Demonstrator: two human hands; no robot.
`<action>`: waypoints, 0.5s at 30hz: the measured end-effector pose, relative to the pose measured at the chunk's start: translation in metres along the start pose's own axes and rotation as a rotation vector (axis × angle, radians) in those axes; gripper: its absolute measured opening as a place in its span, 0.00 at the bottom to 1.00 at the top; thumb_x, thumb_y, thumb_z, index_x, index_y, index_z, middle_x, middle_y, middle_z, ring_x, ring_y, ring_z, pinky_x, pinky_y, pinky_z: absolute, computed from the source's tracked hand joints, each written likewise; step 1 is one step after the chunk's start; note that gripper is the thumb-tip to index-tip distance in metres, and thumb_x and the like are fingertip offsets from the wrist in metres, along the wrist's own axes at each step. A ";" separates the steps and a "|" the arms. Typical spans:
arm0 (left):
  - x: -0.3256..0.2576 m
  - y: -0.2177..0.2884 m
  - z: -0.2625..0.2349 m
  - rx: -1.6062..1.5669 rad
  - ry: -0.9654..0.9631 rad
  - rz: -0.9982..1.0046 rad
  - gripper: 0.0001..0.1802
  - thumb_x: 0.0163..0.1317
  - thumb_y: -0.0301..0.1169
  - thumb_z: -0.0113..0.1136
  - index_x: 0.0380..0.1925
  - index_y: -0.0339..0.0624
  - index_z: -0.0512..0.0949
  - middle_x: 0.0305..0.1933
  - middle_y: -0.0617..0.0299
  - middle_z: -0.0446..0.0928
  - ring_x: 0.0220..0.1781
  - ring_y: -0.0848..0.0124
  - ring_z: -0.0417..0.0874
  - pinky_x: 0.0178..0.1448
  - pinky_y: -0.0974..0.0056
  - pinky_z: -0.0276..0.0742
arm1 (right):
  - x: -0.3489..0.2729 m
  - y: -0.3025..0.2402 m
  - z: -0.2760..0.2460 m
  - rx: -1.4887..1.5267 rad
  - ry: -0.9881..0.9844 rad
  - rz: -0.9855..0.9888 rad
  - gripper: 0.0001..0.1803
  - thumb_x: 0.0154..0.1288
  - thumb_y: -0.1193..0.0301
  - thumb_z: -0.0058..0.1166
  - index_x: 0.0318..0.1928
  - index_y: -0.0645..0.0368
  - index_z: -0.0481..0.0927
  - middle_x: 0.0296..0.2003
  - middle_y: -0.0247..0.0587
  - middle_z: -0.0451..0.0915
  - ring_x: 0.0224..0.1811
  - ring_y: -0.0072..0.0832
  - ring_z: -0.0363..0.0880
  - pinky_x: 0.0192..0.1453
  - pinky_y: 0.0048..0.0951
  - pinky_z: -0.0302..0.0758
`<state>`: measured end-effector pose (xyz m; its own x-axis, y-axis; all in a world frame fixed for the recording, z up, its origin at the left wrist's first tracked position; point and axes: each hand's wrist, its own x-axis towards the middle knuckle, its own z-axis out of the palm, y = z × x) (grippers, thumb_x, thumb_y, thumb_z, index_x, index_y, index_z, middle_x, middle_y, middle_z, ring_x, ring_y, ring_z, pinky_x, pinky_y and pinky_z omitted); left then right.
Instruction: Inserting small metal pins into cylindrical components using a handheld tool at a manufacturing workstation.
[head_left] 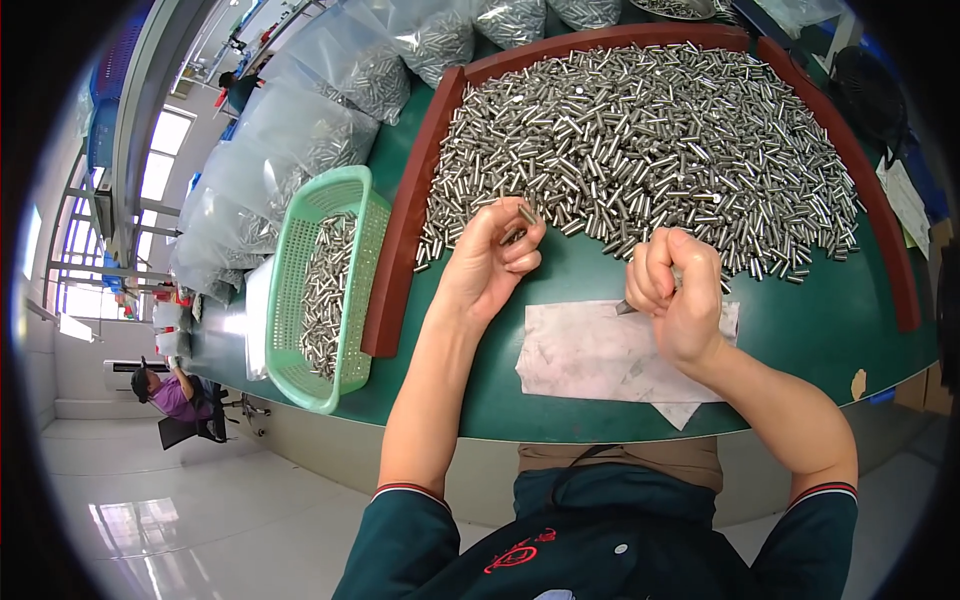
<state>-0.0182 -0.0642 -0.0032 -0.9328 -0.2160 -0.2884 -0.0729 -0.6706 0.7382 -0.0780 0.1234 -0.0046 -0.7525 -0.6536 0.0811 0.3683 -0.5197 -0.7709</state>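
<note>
- Our left hand point(492, 258) pinches one small steel pin point(524, 215) at the pile's near edge.
- Our right hand point(676, 292) is fisted around a thin tool point(626, 307) over the white sheet point(590, 352).
- The green basket point(330, 290) at the bench's left edge is partly filled; the large pile of pins point(640, 140) remains.

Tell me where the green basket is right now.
In the head view, the green basket sits on the person's left on the green table, just outside the brown wooden frame, partly filled with metal pins.

Two bare hands, one green basket point(330, 290), one white sheet point(600, 355), several clear bags point(300, 120) of pins, and a pile of metal pins point(650, 140) beyond counting.
</note>
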 end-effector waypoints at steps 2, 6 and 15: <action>0.001 -0.002 0.001 -0.008 0.009 -0.014 0.07 0.56 0.31 0.49 0.26 0.39 0.71 0.24 0.60 0.67 0.17 0.81 0.54 0.20 0.78 0.53 | 0.000 0.001 -0.001 0.002 0.001 -0.001 0.20 0.62 0.67 0.31 0.13 0.57 0.54 0.10 0.29 0.53 0.12 0.16 0.47 0.16 0.20 0.47; 0.002 -0.003 0.001 0.018 -0.027 -0.017 0.06 0.55 0.27 0.47 0.29 0.38 0.72 0.30 0.52 0.72 0.16 0.81 0.55 0.20 0.78 0.55 | 0.001 0.001 -0.002 0.009 0.010 0.004 0.20 0.62 0.67 0.31 0.12 0.57 0.54 0.10 0.29 0.53 0.12 0.16 0.47 0.16 0.20 0.47; 0.002 -0.006 0.002 0.101 0.049 -0.018 0.05 0.57 0.25 0.50 0.33 0.39 0.71 0.31 0.52 0.75 0.16 0.85 0.55 0.19 0.80 0.54 | 0.001 0.000 -0.001 0.003 0.004 0.002 0.20 0.63 0.67 0.30 0.13 0.57 0.54 0.10 0.29 0.53 0.12 0.16 0.47 0.16 0.20 0.47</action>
<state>-0.0201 -0.0593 -0.0068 -0.9130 -0.2405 -0.3295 -0.1267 -0.6005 0.7895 -0.0794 0.1232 -0.0053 -0.7538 -0.6525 0.0774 0.3711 -0.5199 -0.7694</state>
